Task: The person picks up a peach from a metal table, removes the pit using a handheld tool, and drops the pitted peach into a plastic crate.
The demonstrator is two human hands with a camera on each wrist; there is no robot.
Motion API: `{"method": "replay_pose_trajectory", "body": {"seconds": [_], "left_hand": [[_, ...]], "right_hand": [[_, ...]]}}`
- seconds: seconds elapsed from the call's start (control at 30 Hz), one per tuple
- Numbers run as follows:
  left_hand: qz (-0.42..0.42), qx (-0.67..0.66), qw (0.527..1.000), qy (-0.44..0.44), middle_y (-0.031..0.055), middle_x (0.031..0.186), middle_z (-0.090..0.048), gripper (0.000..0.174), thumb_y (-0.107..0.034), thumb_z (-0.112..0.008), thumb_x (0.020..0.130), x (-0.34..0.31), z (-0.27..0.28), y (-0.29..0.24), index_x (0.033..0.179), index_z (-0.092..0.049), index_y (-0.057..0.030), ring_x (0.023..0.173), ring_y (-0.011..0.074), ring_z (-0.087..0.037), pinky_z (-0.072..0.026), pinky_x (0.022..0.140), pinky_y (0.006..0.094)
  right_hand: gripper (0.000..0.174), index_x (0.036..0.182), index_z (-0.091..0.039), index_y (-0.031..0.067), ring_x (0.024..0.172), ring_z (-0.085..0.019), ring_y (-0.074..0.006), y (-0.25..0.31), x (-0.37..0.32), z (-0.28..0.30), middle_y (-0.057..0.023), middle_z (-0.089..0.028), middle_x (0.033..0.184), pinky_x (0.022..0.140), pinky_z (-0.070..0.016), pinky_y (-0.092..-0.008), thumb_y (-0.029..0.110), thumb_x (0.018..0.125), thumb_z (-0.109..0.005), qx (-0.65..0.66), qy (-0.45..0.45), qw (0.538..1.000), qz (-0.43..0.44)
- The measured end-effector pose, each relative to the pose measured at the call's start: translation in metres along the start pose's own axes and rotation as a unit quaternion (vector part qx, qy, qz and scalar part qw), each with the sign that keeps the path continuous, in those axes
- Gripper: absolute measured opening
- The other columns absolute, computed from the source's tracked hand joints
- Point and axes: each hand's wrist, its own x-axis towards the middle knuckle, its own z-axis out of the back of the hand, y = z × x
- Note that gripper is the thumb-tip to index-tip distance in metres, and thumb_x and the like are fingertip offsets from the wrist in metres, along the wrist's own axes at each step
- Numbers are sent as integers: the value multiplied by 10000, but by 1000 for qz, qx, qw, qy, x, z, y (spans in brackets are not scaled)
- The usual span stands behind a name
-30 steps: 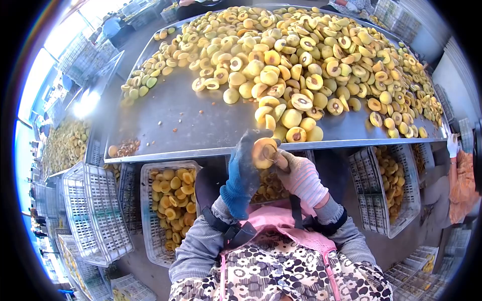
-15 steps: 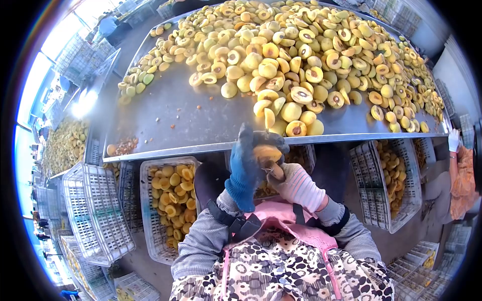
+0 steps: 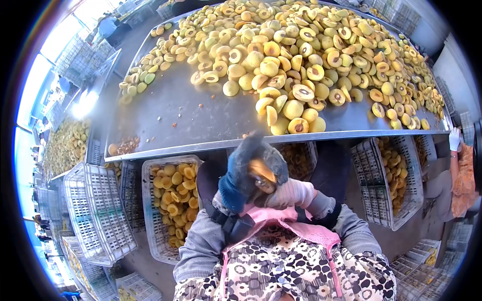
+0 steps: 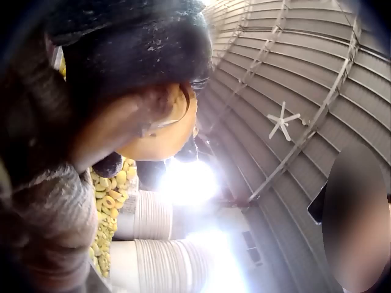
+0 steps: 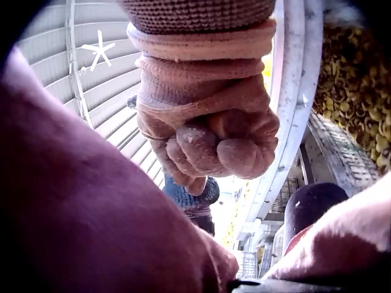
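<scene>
Left hand point(image 3: 244, 173), dark blue glove: fingers bent round the fruit half point(image 3: 264, 171), narrow grip, dark fingers over its upper side in the left wrist view. Fingertips blurred in the head view, exact contacts can't be told. Right hand point(image 3: 292, 193), pale striped glove: fingers curled tight round the tool point(image 4: 110, 125), most of its handle hidden by the glove; the right wrist view shows only the folded knuckles, not what they hold.

Fruit half sits between the two hands, against the left fingers, just beyond the right hand, in front of the person's chest. Tilted; in the head view its long axis slants from upper left to lower right, down toward the right hand. Its hollowed side meets the tool in the left wrist view; exact facing unclear. Tool runs up from the right glove into that side, a thin curved loop point(image 4: 185, 107) at its end.

Further out: pink collar point(image 3: 271, 214) and patterned apron point(image 3: 281, 261) below the hands. Metal table point(image 3: 175, 108) just past the hands, big pile of fruit halves point(image 3: 301, 65) on it, small heap of bits point(image 3: 128, 145) near its left front corner. Crate of halves point(image 3: 173, 200) under the table edge on the left, another crate point(image 3: 389, 183) on the right. White crate point(image 3: 98, 215) stands tilted, far left. Another person's white-gloved hand point(image 3: 455, 139) at the table's right corner.
</scene>
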Motion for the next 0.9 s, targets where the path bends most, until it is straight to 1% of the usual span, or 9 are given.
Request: {"method": "replay_pose_trajectory", "body": {"seconds": [0.13,0.2,0.27,0.3,0.33,0.43,0.5,0.63,0.9], "left_hand": [[-47,-8,994,-94,115,813,-637,402,-416,-444,964,-3,-4,4,931,-618,-55,727,235,-644,-534,657,319],[-362,212,872,-252,96,830,-647,308,-345,-550,928,-23,-3,-7,951,-629,-49,666,202,-627,-531,631,298],[-178,143,927,-297,89,836,-658,241,-275,-614,898,-51,32,-58,905,-656,-38,689,188,-610,-505,674,302],[-171,339,847,-372,77,867,-669,223,-231,-653,875,-60,87,-73,911,-671,-12,781,187,-614,-487,742,327],[-266,665,618,-325,107,835,-688,148,-185,-677,838,-68,104,-80,888,-702,-47,822,245,-657,-502,705,335],[-373,762,474,-236,128,890,-686,186,-148,-724,775,-46,78,-71,919,-693,-33,845,280,-644,-491,777,388],[-358,703,597,-143,125,927,-667,261,-155,-739,729,-3,37,-33,972,-682,-80,899,309,-624,-471,822,406],[-308,832,459,39,165,1050,-622,271,-293,-643,827,80,-20,33,1026,-662,-110,1095,350,-542,-415,939,458],[25,867,497,-10,119,1094,-582,356,-427,-621,823,111,-9,-2,1004,-629,-120,988,307,-609,-488,813,442]], "right_hand": [[254,1064,-621,53,853,-614,-156,3,3,3,-56,-653,823,772,-488,-278,78,812,-612,261,99,902,-330],[246,1046,-653,72,795,-643,-177,-21,-10,-2,-102,-683,840,742,-506,-326,95,804,-615,177,90,942,-270],[235,1033,-666,76,826,-660,-259,-33,-17,12,-149,-689,921,765,-515,-377,147,834,-564,-77,176,912,-362],[247,1028,-672,77,846,-662,-312,-40,-21,20,-169,-685,956,782,-517,-403,184,855,-532,-237,242,831,-441],[296,1038,-672,68,849,-640,-359,-67,-50,20,-197,-670,928,770,-505,-434,240,875,-495,-273,233,818,-450],[329,1038,-671,86,874,-627,-391,-86,-75,24,-204,-663,926,773,-496,-459,302,893,-469,-298,171,803,-486],[305,1029,-671,115,895,-637,-377,-78,-74,28,-182,-671,951,789,-498,-454,309,890,-481,-286,114,801,-514],[359,1028,-665,115,892,-629,-377,-75,-80,25,-188,-669,909,791,-493,-452,403,914,-483,-267,69,808,-520],[330,1060,-651,120,865,-631,-372,-70,-92,29,-178,-668,891,763,-494,-461,370,895,-513,-247,61,830,-497]]}}
